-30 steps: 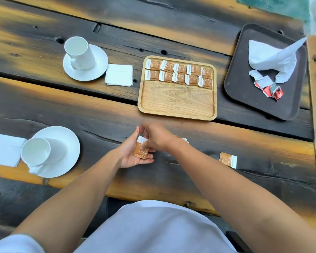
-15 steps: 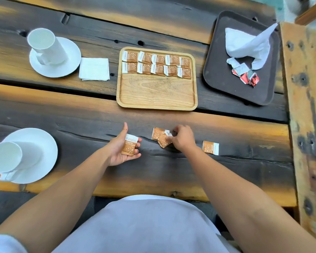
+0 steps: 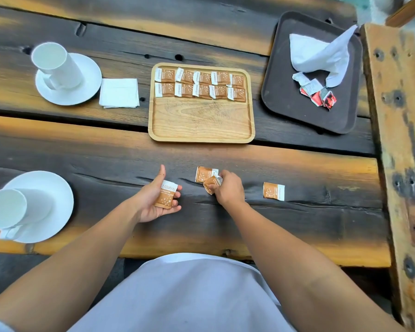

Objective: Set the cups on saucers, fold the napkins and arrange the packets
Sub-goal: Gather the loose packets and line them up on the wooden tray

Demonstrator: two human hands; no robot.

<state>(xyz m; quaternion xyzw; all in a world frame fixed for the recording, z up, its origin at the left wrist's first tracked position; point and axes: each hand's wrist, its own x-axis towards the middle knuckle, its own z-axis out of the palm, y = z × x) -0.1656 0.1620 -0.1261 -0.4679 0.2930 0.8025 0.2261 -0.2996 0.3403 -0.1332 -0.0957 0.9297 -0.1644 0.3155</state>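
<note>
The left hand point(image 3: 153, 200) is cradling an upright packet point(image 3: 166, 194) in its palm on the near side of the wooden tray point(image 3: 201, 123). Its fingers are curling against the packet's edge and its thumb is sticking up. Just to the right, also on the tray's near side, the right hand point(image 3: 228, 190) is pinching a tilted packet point(image 3: 211, 184) in its fingertips. That one is overlapping a flat packet point(image 3: 203, 173) lying on the table point(image 3: 106, 152). A lone packet point(image 3: 273, 190) is lying flat further right, apart from the hand and nearer the person than the tray's right corner.

Two rows of packets point(image 3: 200, 85) are filling the far half of the wooden tray, five to a row, white ends to the left. The near half is showing bare wood.

Left of the tray a folded napkin point(image 3: 119, 92) is lying beside a far saucer point(image 3: 89, 85) that is carrying a far cup point(image 3: 55, 65). Well to the tray's near left, a near cup point(image 3: 12, 209) is standing on a near saucer point(image 3: 58, 188).

Right of the tray a dark tray point(image 3: 288, 109) is holding a rumpled napkin point(image 3: 319, 56) and a few red packets point(image 3: 319, 94).
</note>
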